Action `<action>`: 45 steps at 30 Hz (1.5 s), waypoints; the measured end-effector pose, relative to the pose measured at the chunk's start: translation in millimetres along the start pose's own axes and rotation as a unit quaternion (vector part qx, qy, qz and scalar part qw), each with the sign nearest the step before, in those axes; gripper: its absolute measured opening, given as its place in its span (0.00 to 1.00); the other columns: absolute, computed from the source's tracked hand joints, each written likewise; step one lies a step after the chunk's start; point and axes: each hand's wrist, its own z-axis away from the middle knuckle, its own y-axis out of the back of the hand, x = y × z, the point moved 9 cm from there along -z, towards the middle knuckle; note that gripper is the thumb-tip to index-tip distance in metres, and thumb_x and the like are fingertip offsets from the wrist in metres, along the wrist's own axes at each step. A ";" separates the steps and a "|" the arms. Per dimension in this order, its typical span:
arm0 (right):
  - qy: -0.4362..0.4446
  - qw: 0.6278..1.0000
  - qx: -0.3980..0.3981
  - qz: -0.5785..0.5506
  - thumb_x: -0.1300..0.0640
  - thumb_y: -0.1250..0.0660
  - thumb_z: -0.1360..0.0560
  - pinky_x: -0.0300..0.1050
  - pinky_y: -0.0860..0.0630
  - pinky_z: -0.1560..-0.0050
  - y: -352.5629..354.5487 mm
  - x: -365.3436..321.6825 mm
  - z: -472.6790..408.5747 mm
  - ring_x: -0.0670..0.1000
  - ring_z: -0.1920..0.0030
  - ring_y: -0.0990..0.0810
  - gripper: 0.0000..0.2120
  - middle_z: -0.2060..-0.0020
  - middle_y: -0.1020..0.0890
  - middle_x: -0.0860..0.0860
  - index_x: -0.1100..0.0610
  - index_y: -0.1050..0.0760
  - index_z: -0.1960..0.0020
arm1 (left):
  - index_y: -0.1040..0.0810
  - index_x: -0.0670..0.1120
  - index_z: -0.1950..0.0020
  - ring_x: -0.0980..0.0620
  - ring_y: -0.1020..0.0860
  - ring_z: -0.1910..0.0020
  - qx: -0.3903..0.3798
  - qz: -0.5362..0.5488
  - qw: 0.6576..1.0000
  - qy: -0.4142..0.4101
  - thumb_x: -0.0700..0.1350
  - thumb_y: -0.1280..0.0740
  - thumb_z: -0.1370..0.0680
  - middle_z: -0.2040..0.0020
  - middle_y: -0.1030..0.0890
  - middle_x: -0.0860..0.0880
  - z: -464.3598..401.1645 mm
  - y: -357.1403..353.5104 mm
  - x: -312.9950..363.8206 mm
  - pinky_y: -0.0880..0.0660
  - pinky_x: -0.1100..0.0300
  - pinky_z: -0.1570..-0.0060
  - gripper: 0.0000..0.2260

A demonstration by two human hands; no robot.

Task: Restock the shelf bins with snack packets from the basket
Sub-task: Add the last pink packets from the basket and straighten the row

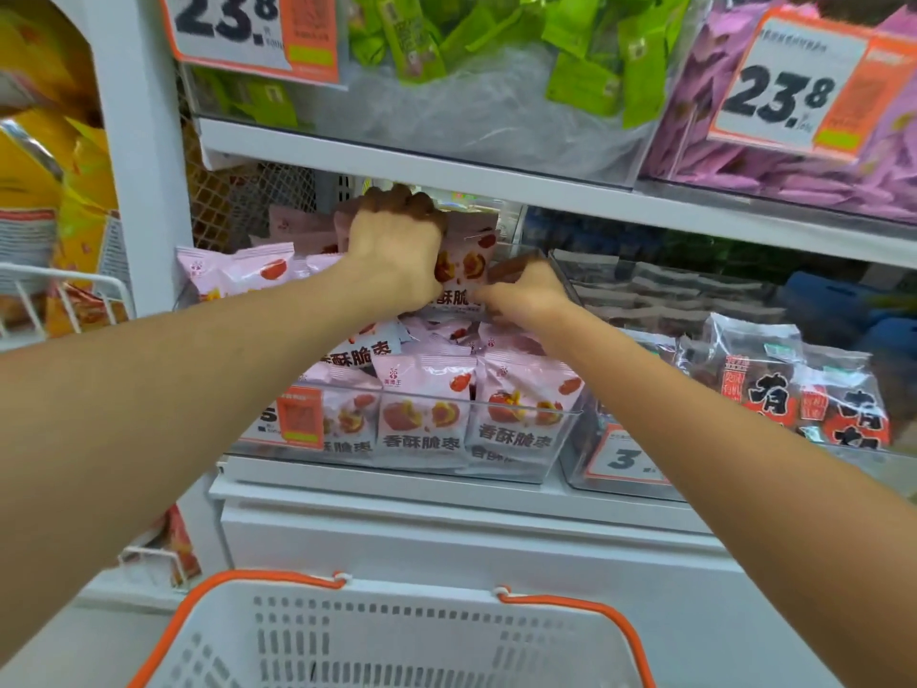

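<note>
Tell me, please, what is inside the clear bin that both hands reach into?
The clear bin holds pink snack packets, piled to its rim. The left hand grips packets at the back; the right hand touches one. The bin's floor is covered.

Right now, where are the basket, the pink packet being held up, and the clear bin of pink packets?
basket (615, 619): head view, orange rim at right.
pink packet (466, 260): head view, printed front between the hands.
clear bin (556, 439): head view, front right wall.
</note>
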 end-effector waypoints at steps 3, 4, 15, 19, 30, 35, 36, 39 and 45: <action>0.016 1.000 -0.005 0.022 0.58 0.29 0.28 0.54 0.21 0.46 2.5 -5.4 8.8 0.55 0.51 0.19 0.16 0.51 0.20 0.56 0.61 0.26 0.44 | 0.28 0.48 0.33 0.42 0.31 0.35 -0.001 -0.005 1.000 -0.006 0.55 0.30 0.28 0.35 0.27 0.44 5.8 4.3 -0.5 0.35 0.50 0.37 0.26; 0.021 0.999 -0.007 0.031 0.58 0.29 0.28 0.53 0.21 0.46 4.8 -8.0 12.6 0.54 0.50 0.20 0.15 0.51 0.20 0.55 0.61 0.26 0.43 | 0.29 0.47 0.33 0.42 0.31 0.35 -0.002 -0.005 1.000 -0.010 0.54 0.30 0.28 0.35 0.27 0.44 8.6 4.9 -0.2 0.34 0.50 0.37 0.26; 0.086 0.994 -0.066 0.030 0.61 0.32 0.25 0.42 0.23 0.57 36.7 -30.9 87.2 0.49 0.58 0.22 0.03 0.54 0.18 0.53 0.54 0.21 0.52 | 0.27 0.50 0.35 0.48 0.32 0.35 0.055 0.133 0.989 -0.043 0.44 0.35 0.24 0.36 0.25 0.52 79.1 54.3 4.3 0.36 0.54 0.41 0.17; 0.067 0.983 -0.172 0.005 0.64 0.34 0.24 0.39 0.23 0.63 22.4 -8.8 145.9 0.48 0.65 0.21 0.08 0.60 0.17 0.54 0.53 0.22 0.56 | 0.23 0.53 0.40 0.50 0.22 0.46 -0.058 0.261 0.962 0.061 0.47 0.36 0.23 0.45 0.20 0.55 139.7 40.3 -2.6 0.30 0.57 0.56 0.12; -0.093 0.886 -0.407 0.203 0.61 0.38 0.21 0.38 0.26 0.62 -78.0 178.1 261.6 0.49 0.61 0.22 0.11 0.52 0.20 0.56 0.61 0.24 0.41 | 0.22 0.51 0.42 0.49 0.22 0.46 -0.400 0.266 0.869 0.119 0.47 0.36 0.23 0.41 0.20 0.52 336.9 -115.8 12.6 0.24 0.56 0.47 0.10; -0.121 0.841 -0.448 0.277 0.63 0.41 0.22 0.41 0.31 0.63 -132.0 274.8 309.7 0.55 0.58 0.22 0.13 0.39 0.24 0.58 0.64 0.23 0.41 | 0.25 0.50 0.55 0.52 0.30 0.66 -0.530 0.289 0.787 0.131 0.44 0.39 0.22 0.61 0.29 0.51 433.7 -196.6 41.8 0.30 0.61 0.62 0.04; -0.123 0.834 -0.454 0.288 0.64 0.42 0.23 0.41 0.32 0.65 -140.3 292.4 316.7 0.51 0.63 0.26 0.13 0.39 0.24 0.59 0.64 0.23 0.43 | 0.28 0.48 0.57 0.53 0.32 0.66 -0.543 0.289 0.776 0.136 0.42 0.40 0.22 0.61 0.33 0.51 448.9 -210.1 44.5 0.30 0.60 0.61 0.04; -0.134 0.807 -0.489 0.302 0.64 0.43 0.23 0.45 0.27 0.55 -166.1 333.3 335.8 0.48 0.56 0.28 0.12 0.38 0.24 0.57 0.67 0.25 0.44 | 0.30 0.47 0.60 0.56 0.28 0.56 -0.606 0.291 0.729 0.126 0.41 0.42 0.20 0.49 0.34 0.53 494.2 -251.2 60.6 0.30 0.61 0.51 0.09; -0.043 0.823 -0.486 0.291 0.54 0.34 0.24 0.46 0.30 0.40 -206.5 344.7 354.2 0.52 0.40 0.26 0.18 0.38 0.24 0.52 0.55 0.27 0.35 | 0.37 0.41 0.26 0.44 0.33 0.30 -0.666 0.287 0.673 0.147 0.34 0.45 0.20 0.25 0.38 0.42 540.1 -289.0 91.6 0.32 0.57 0.39 0.21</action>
